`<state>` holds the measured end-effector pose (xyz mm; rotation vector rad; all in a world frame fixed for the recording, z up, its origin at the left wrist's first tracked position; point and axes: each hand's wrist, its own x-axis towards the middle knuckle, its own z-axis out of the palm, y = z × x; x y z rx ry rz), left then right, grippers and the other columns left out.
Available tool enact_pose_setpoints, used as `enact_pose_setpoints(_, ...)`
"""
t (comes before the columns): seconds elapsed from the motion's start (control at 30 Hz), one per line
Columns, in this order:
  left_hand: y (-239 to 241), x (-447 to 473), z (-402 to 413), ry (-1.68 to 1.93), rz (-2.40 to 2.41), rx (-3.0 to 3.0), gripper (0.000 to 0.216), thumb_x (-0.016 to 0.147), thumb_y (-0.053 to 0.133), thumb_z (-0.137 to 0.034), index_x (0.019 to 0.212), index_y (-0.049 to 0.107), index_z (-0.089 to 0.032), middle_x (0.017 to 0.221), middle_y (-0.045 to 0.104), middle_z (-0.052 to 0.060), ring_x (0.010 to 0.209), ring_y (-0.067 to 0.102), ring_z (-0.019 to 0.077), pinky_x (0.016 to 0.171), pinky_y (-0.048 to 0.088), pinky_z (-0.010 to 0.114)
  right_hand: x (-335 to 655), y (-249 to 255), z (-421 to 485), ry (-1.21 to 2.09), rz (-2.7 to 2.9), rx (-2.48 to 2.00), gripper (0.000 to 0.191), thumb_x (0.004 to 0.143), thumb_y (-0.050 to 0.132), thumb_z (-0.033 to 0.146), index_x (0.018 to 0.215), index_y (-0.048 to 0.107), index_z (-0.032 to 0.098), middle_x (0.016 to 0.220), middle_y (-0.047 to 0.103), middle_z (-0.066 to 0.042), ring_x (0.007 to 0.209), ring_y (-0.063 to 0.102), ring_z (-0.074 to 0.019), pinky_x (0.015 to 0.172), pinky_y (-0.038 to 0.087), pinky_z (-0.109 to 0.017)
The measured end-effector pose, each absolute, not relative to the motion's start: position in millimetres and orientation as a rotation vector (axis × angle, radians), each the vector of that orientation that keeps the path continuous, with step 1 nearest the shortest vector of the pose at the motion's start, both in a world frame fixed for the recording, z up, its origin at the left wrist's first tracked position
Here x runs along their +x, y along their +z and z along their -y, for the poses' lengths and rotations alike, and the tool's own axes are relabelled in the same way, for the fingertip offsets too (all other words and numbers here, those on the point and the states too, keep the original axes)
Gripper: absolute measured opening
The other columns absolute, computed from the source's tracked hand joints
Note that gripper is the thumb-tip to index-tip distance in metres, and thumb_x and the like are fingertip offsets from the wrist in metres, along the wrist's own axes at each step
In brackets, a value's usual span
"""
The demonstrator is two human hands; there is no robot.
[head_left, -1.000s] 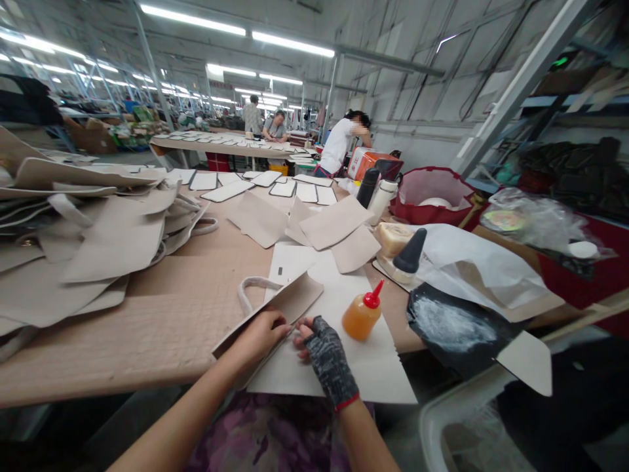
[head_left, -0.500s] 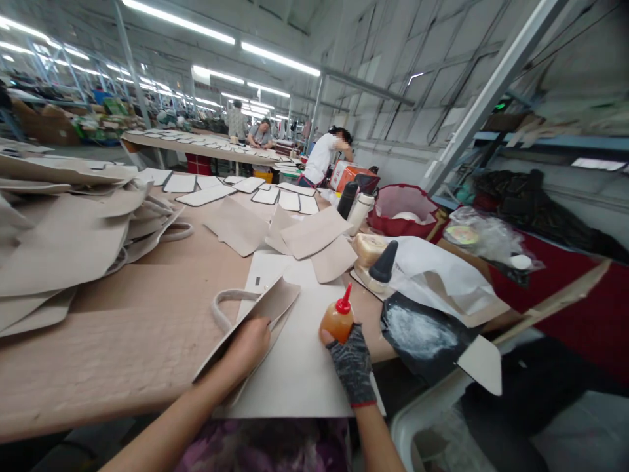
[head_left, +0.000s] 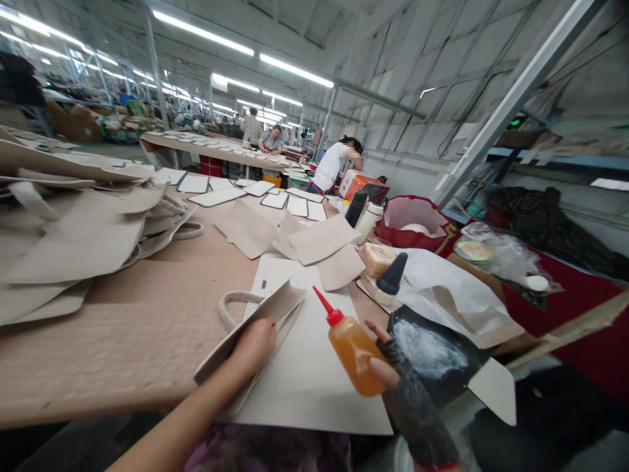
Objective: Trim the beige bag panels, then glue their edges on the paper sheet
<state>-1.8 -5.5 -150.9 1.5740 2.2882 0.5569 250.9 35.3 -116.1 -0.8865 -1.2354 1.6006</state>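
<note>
My left hand is closed around a folded beige bag panel with a rounded handle loop on its left side. A pale flat sheet lies underneath on the table. In my right hand, wearing a dark fingerless glove, is a squeeze bottle of amber liquid. Its red pointed nozzle tilts up and left, toward the panel but apart from it. My right index finger sticks out from the bottle, while the thumb presses its side.
Stacked beige panels cover the table's left side. Loose beige pieces lie ahead, with dark-edged white pieces behind. Rightward are a black-capped container, a white-smeared black sheet and a red bag. Other people work farther back.
My right hand has moved right and toward me and turned, tipping the upright bottle to the left. My left hand keeps its hold on the panel. The view has shifted slightly.
</note>
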Motion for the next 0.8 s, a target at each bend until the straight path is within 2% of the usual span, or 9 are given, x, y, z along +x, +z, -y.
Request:
enact_pose_setpoints(0.1,-151.9,-1.4,6.0,0.575,-2.281,1.568,0.028,0.086,0.038,-0.017,0.083,0.065,-0.011,0.085,0.068,0.013,0.084,0.063,0.0219,0.073,0.042,0.028,240.1,-129.3,-25.0,1.724,0.851,-0.875,0.053,0.062,0.070,0.046,0.108,0.057,0.023,0.103,0.064,-0.010,0.088,0.062,-0.0300,0.070,0.052,-0.042)
enact_pose_setpoints(0.17,-151.2,-0.4,6.8,0.575,-2.277,1.564,0.028,0.086,0.038,-0.018,0.082,0.065,-0.010,0.084,0.068,0.014,0.082,0.063,0.0222,0.072,0.043,0.028,232.8,-141.5,-18.3,1.791,0.738,-0.947,0.043,0.064,0.069,0.044,0.100,0.059,0.023,0.098,0.065,-0.009,0.086,0.063,-0.0300,0.067,0.052,-0.041)
enact_pose_setpoints(0.23,-149.5,0.5,7.6,0.567,-2.274,1.561,0.028,0.086,0.038,-0.019,0.082,0.065,-0.011,0.082,0.068,0.013,0.080,0.064,0.0222,0.071,0.043,0.028,230.2,-150.9,-16.5,1.782,0.762,-0.961,0.041,0.066,0.069,0.040,0.102,0.057,0.025,0.099,0.064,-0.007,0.089,0.062,-0.0278,0.068,0.052,-0.037)
enact_pose_setpoints(0.37,-145.1,1.5,8.8,0.543,-2.279,1.543,0.029,0.087,0.038,-0.021,0.084,0.065,-0.011,0.086,0.068,0.014,0.082,0.063,0.0226,0.072,0.042,0.029,238.6,-161.4,-31.3,1.475,1.004,-1.032,0.047,0.068,0.066,0.044,0.109,0.053,0.024,0.108,0.059,-0.005,0.092,0.059,-0.0227,0.071,0.050,-0.030)
enact_pose_setpoints(0.53,-145.2,2.3,7.0,0.508,-2.288,1.510,0.030,0.087,0.038,-0.020,0.084,0.065,-0.010,0.085,0.068,0.015,0.081,0.064,0.0236,0.071,0.043,0.029,241.2,-165.0,-50.0,0.924,1.427,-1.296,0.049,0.073,0.057,0.053,0.106,0.055,0.018,0.104,0.059,-0.009,0.090,0.057,-0.0226,0.079,0.046,-0.033)
enact_pose_setpoints(0.8,-145.1,3.5,8.3,0.509,-2.298,1.509,0.030,0.087,0.038,-0.021,0.083,0.066,-0.011,0.085,0.069,0.013,0.080,0.064,0.0220,0.070,0.043,0.028,214.3,-148.5,-65.8,0.593,1.642,-1.241,0.046,0.079,0.049,0.055,0.103,0.054,0.017,0.101,0.060,-0.012,0.091,0.058,-0.0236,0.081,0.046,-0.037)
